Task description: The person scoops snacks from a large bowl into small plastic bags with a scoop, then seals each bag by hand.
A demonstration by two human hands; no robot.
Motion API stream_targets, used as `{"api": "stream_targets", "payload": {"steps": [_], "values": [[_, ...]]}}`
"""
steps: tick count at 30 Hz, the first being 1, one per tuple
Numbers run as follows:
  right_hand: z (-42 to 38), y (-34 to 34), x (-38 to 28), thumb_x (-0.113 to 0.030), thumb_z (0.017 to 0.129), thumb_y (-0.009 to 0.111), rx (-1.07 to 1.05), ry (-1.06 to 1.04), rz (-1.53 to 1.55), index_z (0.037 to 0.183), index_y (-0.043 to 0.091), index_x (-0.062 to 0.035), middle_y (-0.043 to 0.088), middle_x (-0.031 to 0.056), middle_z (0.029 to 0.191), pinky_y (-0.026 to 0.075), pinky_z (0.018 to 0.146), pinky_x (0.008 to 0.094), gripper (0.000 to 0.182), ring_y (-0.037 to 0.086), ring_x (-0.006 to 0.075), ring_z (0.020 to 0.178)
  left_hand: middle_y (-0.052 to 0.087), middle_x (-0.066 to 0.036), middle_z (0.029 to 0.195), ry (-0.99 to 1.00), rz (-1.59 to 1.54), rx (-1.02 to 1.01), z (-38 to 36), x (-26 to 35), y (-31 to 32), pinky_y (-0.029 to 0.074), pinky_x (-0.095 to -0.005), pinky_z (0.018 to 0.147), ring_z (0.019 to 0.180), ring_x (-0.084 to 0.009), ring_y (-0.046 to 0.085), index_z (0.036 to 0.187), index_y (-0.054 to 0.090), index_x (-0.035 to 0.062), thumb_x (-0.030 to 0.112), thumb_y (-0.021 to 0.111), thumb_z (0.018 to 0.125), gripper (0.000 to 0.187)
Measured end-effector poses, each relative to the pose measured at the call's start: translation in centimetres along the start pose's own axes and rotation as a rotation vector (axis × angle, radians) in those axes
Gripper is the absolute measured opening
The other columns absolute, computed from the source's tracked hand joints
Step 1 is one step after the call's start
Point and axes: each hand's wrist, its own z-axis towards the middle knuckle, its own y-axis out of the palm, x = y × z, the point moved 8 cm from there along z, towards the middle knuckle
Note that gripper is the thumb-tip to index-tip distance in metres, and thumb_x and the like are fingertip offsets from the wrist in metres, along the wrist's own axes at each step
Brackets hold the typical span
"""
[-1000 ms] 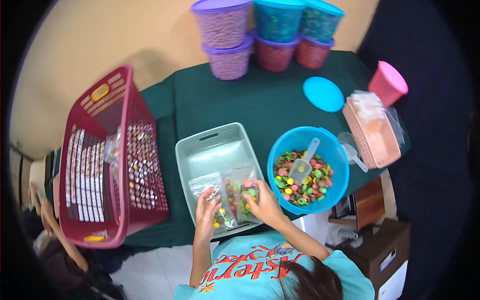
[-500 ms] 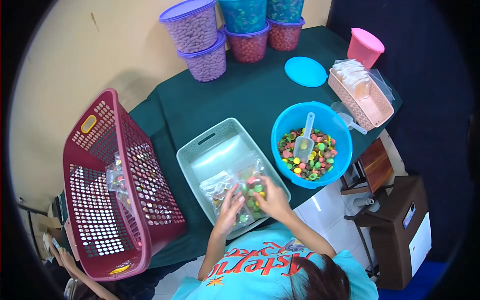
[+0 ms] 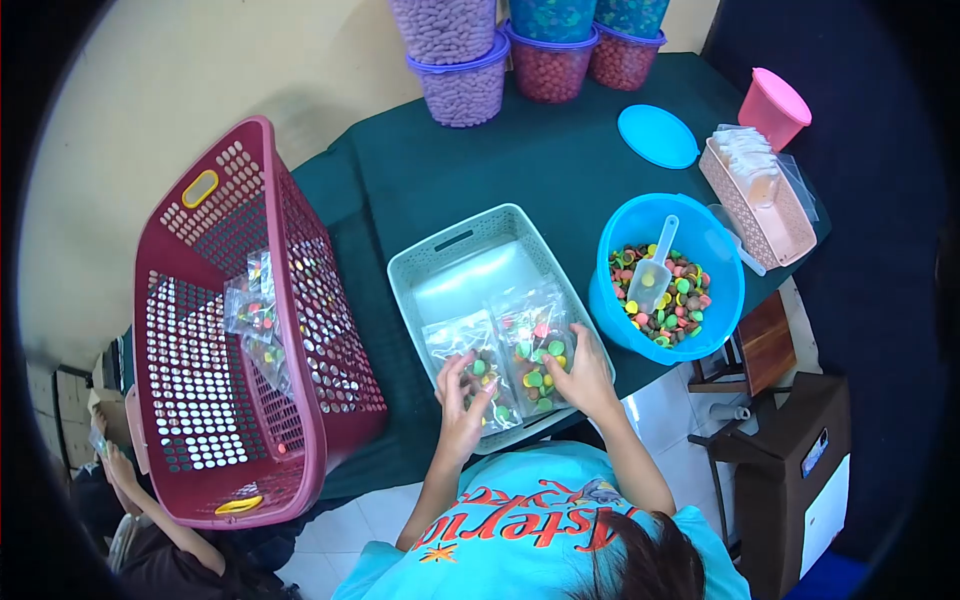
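Note:
Two clear plastic bags of colourful button-shaped candies lie side by side in the near half of a pale green tray (image 3: 415, 268). My left hand (image 3: 461, 405) grips the left bag (image 3: 462, 335) by its outer side, fingers curled over the candies. At the right bag (image 3: 530, 310), my right hand (image 3: 588, 377) holds the outer edge, thumb on top. The bags touch or slightly overlap between my hands. Part of each hand's grip is hidden beneath the plastic. To the right stands a blue tub (image 3: 610, 307) of the same candies (image 3: 680, 305), with a clear scoop (image 3: 652, 275) resting in them.
A maroon laundry basket (image 3: 300, 400) at left holds several filled bags (image 3: 252, 312). Stacked tubs (image 3: 462, 92) line the back. A blue lid (image 3: 657, 136), a pink container (image 3: 775, 108) and a pink basket (image 3: 785, 235) of packets sit at right. Another person's arm (image 3: 165, 515) shows lower left.
The view has shifted, so the table things appear further right and higher. My hands have moved apart slightly, and the two bags now lie flatter and more evenly side by side.

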Motion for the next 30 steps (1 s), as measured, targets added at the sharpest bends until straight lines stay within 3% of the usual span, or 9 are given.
{"api": "stream_targets", "payload": {"steps": [5,9,12,15,17,19,22,27,30], "values": [[0.4,1.5,0.3,-0.032,0.073,0.062,-0.085,0.003,-0.156,0.119,0.032,0.009,0.042,0.0292,0.117,0.032,0.093,0.0457,0.069,0.04,0.041,0.111,0.015,-0.016,0.135,-0.06,-0.146,0.052,-1.1,-1.4,-0.8,0.015,-0.0387,0.103,0.128,-0.0281,0.012,0.129,0.026,0.0042,0.025,0.057,0.081,0.062],[1.2,2.5,0.8,-0.039,0.069,0.063,-0.237,0.148,-0.121,0.122,0.027,0.0121,0.04,0.03,0.119,0.03,0.095,0.0444,0.082,0.039,0.0403,0.113,0.014,-0.018,0.135,-0.152,-0.301,0.103,-1.2,-2.2,-0.4,0.016,-0.0378,0.104,0.128,-0.0277,0.012,0.13,0.024,0.0017,0.026,0.058,0.081,0.065],[2.2,3.8,2.5,-0.042,0.064,0.066,-0.247,0.152,-0.026,0.123,0.023,0.0141,0.04,0.031,0.119,0.03,0.096,0.0426,0.092,0.038,0.0397,0.113,0.02,-0.02,0.131,-0.198,-0.361,0.111,-0.5,-3.7,0.8,0.019,-0.0366,0.102,0.126,-0.0278,0.018,0.131,0.022,0.0002,0.029,0.057,0.082,0.067],[2.7,4.1,3.1,-0.045,0.061,0.069,-0.249,0.192,0.104,0.122,0.024,0.0148,0.04,0.0309,0.119,0.032,0.096,0.0392,0.097,0.041,0.0377,0.113,0.032,-0.016,0.121,-0.193,-0.132,0.19,0.1,-6.4,1.3,0.027,-0.0345,0.098,0.114,-0.0261,0.033,0.129,0.025,-0.0004,0.032,0.054,0.084,0.063],[2.6,4.5,3.9,-0.046,0.059,0.073,-0.3,0.311,0.341,0.121,0.025,0.0156,0.042,0.0292,0.119,0.034,0.095,0.0363,0.1,0.044,0.0345,0.111,0.032,-0.017,0.122,-0.266,-0.289,0.177,0.2,-6.9,1.5,0.028,-0.0342,0.097,0.112,-0.0261,0.034,0.128,0.027,-0.0008,0.031,0.054,0.084,0.06],[3.1,5.0,5.1,-0.047,0.058,0.074,-0.37,0.314,0.349,0.121,0.025,0.0158,0.042,0.0287,0.119,0.035,0.094,0.0353,0.101,0.045,0.0334,0.111,0.031,-0.018,0.123,-0.342,-0.531,0.097,0.4,-6.4,1.9,0.031,-0.0338,0.095,0.113,-0.027,0.036,0.124,0.031,-0.0015,0.03,0.053,0.085,0.054],[3.4,5.1,4.9,-0.046,0.056,0.076,-0.459,0.325,0.356,0.121,0.027,0.0162,0.043,0.0279,0.118,0.038,0.091,0.0332,0.103,0.047,0.0307,0.109,0.03,-0.018,0.124,-0.372,-0.315,0.196,0.6,-7.5,1.4,0.031,-0.0341,0.096,0.117,-0.0276,0.035,0.125,0.03,-0.001,0.029,0.052,0.085,0.054],[2.9,5.9,4.9,-0.042,0.057,0.077,-0.586,0.385,0.517,0.113,0.036,0.0155,0.049,0.0237,0.111,0.041,0.087,0.0316,0.09,0.052,0.0269,0.103,0.027,-0.025,0.13,-0.445,-0.371,0.211,0.7,-6.3,1.8,0.03,-0.0345,0.097,0.12,-0.0277,0.034,0.131,0.007,-0.008,0.034,0.072,0.067,0.101],[3.0,5.8,4.0,-0.035,0.058,0.078,-0.615,0.379,0.626,0.112,0.038,0.014,0.05,0.0216,0.109,0.042,0.086,0.0317,0.084,0.052,0.0255,0.101,0.034,-0.024,0.126,-0.562,-0.407,0.158,0.6,-6.4,1.7,0.031,-0.0334,0.096,0.115,-0.0276,0.04,0.131,0.007,-0.0091,0.033,0.074,0.064,0.104]]}}
